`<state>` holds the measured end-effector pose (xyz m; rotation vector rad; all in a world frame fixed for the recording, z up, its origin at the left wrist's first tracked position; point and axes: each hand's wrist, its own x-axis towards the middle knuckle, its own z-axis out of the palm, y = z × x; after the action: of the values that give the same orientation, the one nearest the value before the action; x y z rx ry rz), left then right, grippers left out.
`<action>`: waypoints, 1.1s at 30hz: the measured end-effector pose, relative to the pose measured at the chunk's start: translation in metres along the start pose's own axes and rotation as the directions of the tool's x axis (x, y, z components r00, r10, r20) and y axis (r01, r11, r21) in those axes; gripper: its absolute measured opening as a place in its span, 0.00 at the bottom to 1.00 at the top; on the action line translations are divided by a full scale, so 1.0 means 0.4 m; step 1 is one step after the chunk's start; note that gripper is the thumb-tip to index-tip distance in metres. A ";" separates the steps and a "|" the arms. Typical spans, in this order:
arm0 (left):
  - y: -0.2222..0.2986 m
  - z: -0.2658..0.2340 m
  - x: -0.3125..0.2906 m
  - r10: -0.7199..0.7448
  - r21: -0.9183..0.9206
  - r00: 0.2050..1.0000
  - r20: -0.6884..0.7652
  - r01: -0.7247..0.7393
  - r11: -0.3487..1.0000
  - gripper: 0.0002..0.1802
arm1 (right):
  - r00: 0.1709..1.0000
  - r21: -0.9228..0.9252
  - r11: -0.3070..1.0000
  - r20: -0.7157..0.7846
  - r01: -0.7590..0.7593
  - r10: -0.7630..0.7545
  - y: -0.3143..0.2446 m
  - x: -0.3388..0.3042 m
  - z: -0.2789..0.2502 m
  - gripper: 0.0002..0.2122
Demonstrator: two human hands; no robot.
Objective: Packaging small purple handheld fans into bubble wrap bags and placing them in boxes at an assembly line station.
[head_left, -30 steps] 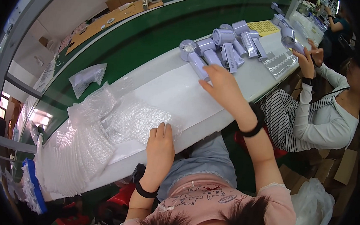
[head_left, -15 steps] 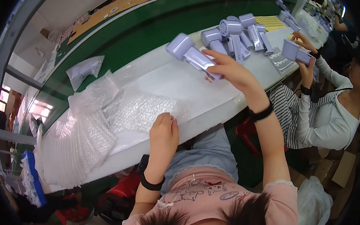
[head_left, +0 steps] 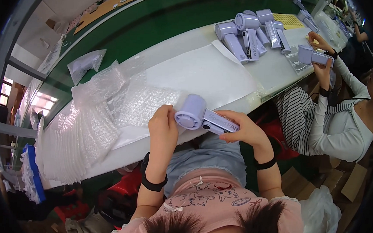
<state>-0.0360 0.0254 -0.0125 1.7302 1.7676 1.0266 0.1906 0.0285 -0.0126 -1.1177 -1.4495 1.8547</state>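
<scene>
My right hand (head_left: 247, 131) grips a lilac handheld fan (head_left: 192, 112) by its handle, fingers and thumb wrapped around it. The fan is held over the table's near edge, its round slotted head pointing toward my left hand. My left hand (head_left: 163, 126) is closed at the near right edge of a clear bubble-wrap bag (head_left: 146, 103), its fingertips close to the fan head. Just what sits between those fingertips is partly hidden. The bag lies flat, left of the fan.
A fanned stack of bubble-wrap bags (head_left: 80, 142) covers the table's left end. A wrapped item (head_left: 86, 65) lies on the green surface (head_left: 127, 40) beyond. Several lilac fans (head_left: 251, 39) stand far right, near a yellow sheet (head_left: 288, 22). A co-worker (head_left: 342, 124) at right holds another fan (head_left: 312, 56).
My right hand has brought the fan down and toward me, turning its slotted side into view beside my left hand. My left hand has shifted slightly up and left.
</scene>
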 end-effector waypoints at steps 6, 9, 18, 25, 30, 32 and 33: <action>0.023 0.000 -0.007 0.022 -0.105 0.999 -0.032 -0.026 0.994 0.10 | 0.990 -0.321 0.939 -0.017 0.127 -0.139 0.010 0.009 0.000 0.28; 0.018 0.006 -0.011 0.017 -0.167 1.000 0.017 -0.014 0.986 0.15 | 0.953 -0.574 0.782 -0.009 0.243 -0.302 -0.009 0.015 -0.013 0.25; 0.075 -0.010 -0.030 0.206 0.148 0.974 0.099 -0.219 0.964 0.38 | 0.871 -0.377 0.799 0.045 0.469 -0.490 -0.150 -0.010 0.042 0.20; 0.040 -0.015 -0.042 0.213 -0.348 0.975 -0.057 -0.219 0.911 0.32 | 0.788 -0.172 0.854 -0.329 0.491 -0.520 -0.059 0.054 0.122 0.18; 0.053 -0.010 -0.042 0.179 -0.517 0.979 -0.097 -0.204 0.831 0.29 | 0.898 0.058 0.921 -0.250 0.386 -0.361 -0.005 0.087 0.172 0.17; 0.059 -0.007 -0.042 0.163 -0.508 0.979 -0.125 -0.204 0.837 0.30 | 0.845 -0.085 0.896 -0.304 0.437 -0.440 0.007 0.097 0.182 0.17; 0.060 -0.005 -0.041 0.154 -0.502 0.978 -0.141 -0.205 0.840 0.31 | 0.787 -0.227 0.853 -0.331 0.470 -0.521 0.006 0.101 0.184 0.18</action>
<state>-0.0206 0.0074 0.0041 1.5323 1.2281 1.5231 0.1070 0.0224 -0.0204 -0.9638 -1.4680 1.1133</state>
